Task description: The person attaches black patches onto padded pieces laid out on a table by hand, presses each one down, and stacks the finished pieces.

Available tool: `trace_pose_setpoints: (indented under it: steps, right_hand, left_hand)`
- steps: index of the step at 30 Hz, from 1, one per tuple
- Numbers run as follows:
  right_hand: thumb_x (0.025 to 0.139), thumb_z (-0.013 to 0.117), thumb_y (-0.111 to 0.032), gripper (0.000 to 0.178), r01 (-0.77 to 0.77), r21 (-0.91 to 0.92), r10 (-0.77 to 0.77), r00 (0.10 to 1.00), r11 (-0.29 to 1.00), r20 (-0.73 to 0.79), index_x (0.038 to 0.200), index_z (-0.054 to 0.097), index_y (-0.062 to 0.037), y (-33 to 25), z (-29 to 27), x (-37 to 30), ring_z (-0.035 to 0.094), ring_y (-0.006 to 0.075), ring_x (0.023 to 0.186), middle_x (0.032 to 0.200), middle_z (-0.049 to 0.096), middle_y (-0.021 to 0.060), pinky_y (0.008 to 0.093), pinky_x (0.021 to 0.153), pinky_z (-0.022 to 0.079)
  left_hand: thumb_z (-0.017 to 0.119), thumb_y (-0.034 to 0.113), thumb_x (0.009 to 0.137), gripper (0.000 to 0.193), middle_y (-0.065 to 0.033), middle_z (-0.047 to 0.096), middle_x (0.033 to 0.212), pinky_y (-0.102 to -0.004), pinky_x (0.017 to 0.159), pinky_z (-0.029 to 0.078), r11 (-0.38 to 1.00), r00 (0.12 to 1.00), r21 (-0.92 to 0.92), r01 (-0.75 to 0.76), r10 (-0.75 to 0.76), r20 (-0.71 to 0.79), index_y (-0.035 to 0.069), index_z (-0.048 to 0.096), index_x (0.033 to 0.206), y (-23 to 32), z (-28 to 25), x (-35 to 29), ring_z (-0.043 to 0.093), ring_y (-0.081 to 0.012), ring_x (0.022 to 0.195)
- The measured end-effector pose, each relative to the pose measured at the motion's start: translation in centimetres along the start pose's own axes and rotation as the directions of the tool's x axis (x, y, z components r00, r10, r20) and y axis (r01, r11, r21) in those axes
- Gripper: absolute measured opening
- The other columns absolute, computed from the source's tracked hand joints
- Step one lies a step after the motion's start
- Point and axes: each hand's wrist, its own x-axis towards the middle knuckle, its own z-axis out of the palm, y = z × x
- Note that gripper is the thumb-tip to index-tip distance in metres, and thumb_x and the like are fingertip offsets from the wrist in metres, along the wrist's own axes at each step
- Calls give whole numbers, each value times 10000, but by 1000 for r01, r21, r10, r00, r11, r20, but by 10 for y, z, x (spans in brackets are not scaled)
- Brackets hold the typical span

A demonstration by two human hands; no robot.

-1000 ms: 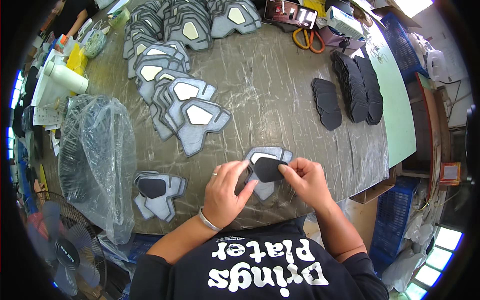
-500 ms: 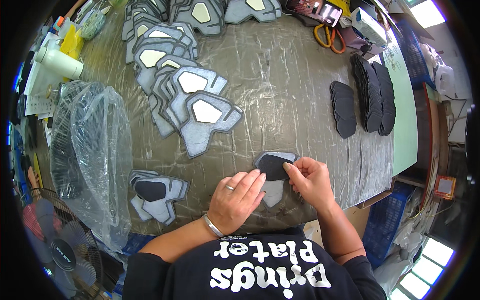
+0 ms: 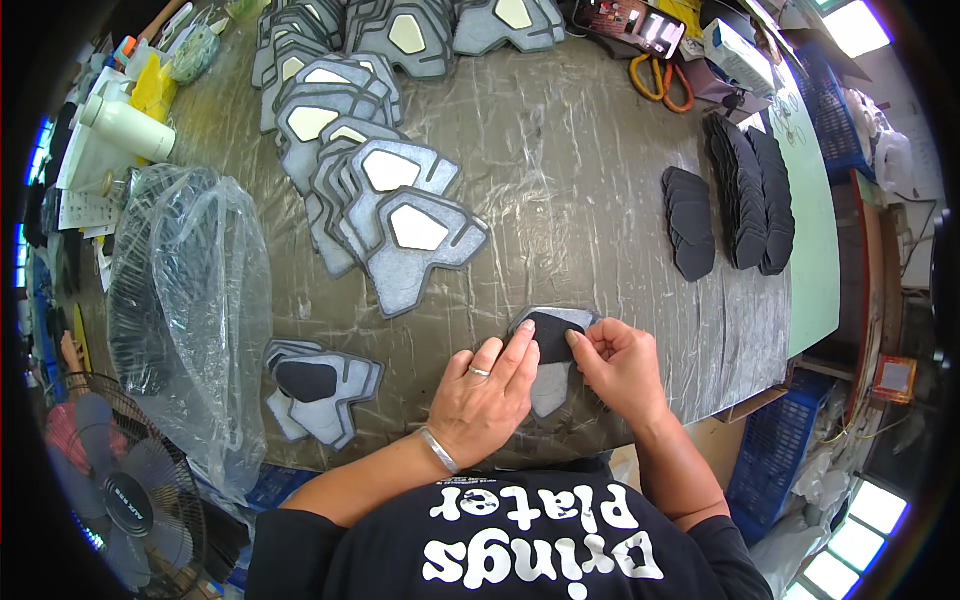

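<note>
Where the table (image 3: 575, 200) nears its front edge, we list one black patch (image 3: 553, 342) set over one grey piece (image 3: 549, 390), the patch's long axis running crosswise, left to right. Grey piece: narrow leg pointing to the near edge, long axis running away from us. Left hand (image 3: 483, 398): palm down, fingers outstretched, one fingertip on the patch's left part. Right hand (image 3: 622, 370): thumb and forefinger narrowed on the patch's right end, seemingly pinching it, though the curled fingers hide the grip from us. Also entered: a patched grey unit (image 3: 328, 415) at left, a heap of white-windowed pieces (image 3: 390, 172) beyond, three rows of black patches (image 3: 733, 190) at right
</note>
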Motion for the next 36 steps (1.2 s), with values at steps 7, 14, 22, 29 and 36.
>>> trace_pose_setpoints:
  steps: [7, 14, 22, 29, 36]
  right_hand:
    - [814, 817, -181, 250, 147, -377, -175, 984, 915, -41, 752, 646, -9, -4, -9, 0, 563, 111, 454, 603, 625, 83, 268, 435, 430]
    - [839, 721, -203, 348, 643, -585, -706, 689, 494, 162, 1155, 668, -66, 6, 6, -21, 616, 217, 1132, 1297, 621, 67, 361, 892, 483]
    - [893, 639, -351, 609, 632, -575, -537, 765, 520, 355, 1407, 497, -58, 9, -8, -23, 433, 190, 1362, 1492, 461, 72, 421, 1085, 344]
    - [895, 650, -369, 583, 692, -522, -590, 712, 498, 381, 1409, 515, -130, 30, -13, -25, 366, 239, 1428, 1541, 398, 84, 506, 1181, 213]
    - [872, 687, -326, 385, 697, -597, -688, 657, 398, 308, 1225, 653, -176, 27, -19, -31, 497, 209, 1257, 1330, 535, 38, 520, 1136, 295]
  left_hand:
    - [658, 159, 760, 528, -87, 538, 1409, -369, 768, 443, 999, 995, 46, 0, -5, 97, 43, 578, 1268, 3, -1, 8, 521, -255, 984]
    - [641, 166, 764, 608, -60, 536, 1405, -363, 790, 438, 993, 998, 115, 11, -18, 60, 59, 559, 1357, 7, 7, 8, 520, -242, 971]
    - [632, 174, 773, 591, -44, 539, 1386, -362, 814, 431, 994, 999, 109, 18, -23, 41, 61, 568, 1350, 5, 4, 11, 521, -228, 967]
    - [658, 246, 853, 526, -26, 542, 1416, -359, 850, 435, 1000, 999, 10, 0, 0, 34, 73, 585, 1344, -3, -1, 7, 534, -234, 971]
    - [740, 213, 831, 335, -21, 647, 1315, -331, 815, 448, 974, 997, -220, 59, -69, -35, 95, 728, 1145, -18, 4, 12, 579, -203, 889]
